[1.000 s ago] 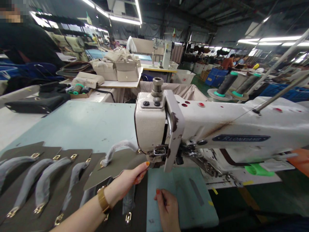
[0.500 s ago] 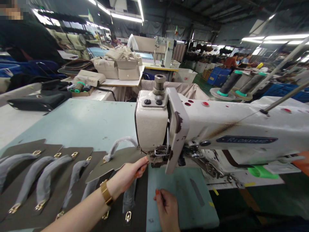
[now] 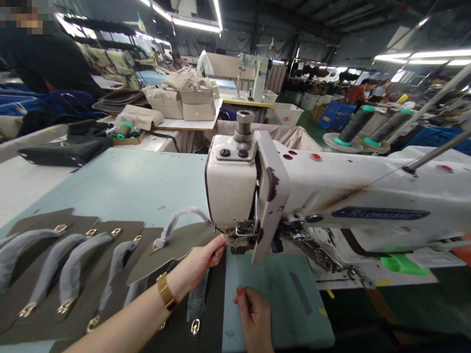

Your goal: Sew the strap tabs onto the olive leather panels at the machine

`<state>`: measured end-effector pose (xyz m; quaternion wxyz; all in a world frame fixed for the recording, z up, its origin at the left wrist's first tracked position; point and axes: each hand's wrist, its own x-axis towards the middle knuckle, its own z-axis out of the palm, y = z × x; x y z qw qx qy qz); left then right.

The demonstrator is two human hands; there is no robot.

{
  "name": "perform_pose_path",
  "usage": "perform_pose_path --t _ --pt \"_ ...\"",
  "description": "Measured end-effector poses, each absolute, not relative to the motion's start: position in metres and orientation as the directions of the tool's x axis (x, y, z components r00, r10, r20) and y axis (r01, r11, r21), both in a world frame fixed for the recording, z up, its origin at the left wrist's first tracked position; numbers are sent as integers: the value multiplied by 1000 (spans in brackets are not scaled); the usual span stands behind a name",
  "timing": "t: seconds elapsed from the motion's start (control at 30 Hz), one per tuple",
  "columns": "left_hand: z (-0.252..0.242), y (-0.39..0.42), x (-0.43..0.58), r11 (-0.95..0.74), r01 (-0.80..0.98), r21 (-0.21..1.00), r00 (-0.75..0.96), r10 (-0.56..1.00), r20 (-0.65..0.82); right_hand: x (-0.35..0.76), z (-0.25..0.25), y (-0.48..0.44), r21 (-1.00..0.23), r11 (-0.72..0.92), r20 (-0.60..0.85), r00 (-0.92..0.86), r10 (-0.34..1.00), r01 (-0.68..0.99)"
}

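Note:
My left hand (image 3: 201, 261), with a gold band on its wrist, is closed on the edge of an olive-grey bag panel (image 3: 152, 262), right beside the needle area of a white sewing machine (image 3: 231, 191). A handle (image 3: 171, 223) in clear plastic wrap arches up from this panel. The machine head hides the panel's far end. On the blue-green table (image 3: 283, 304), just in front of the machine, rests my right hand (image 3: 255, 314). Its fingers are curled closed, and nothing shows in them.
Similar panels with wrapped handles (image 3: 69, 274) and gold buckles lie overlapping on the left. A black bag (image 3: 62, 153) is at the far left. Beige bags (image 3: 198, 104) are heaped on a table behind. Thread cones (image 3: 355, 126) stand behind the machine arm at right. A person (image 3: 44, 59) is at upper left.
The panel held by my left hand has shifted slightly to the left at its free end. Both hands stay nearly in place. The camera view has turned a little.

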<state>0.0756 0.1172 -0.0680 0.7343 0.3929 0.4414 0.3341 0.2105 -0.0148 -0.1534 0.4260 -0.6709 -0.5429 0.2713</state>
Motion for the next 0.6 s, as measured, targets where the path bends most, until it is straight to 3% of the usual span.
perform_pose_path --t 0.27,0.47,0.6 --pt "-53 95 100 408 -235 882 201 909 -366 211 -154 -14 -874 -41 95 253 963 485" --pt "-51 82 128 419 -388 821 -22 886 -463 212 -156 -14 -886 -34 83 232 969 462" --pt "-57 73 133 430 -420 799 -24 875 -483 213 -148 -12 -923 -79 38 295 955 376"
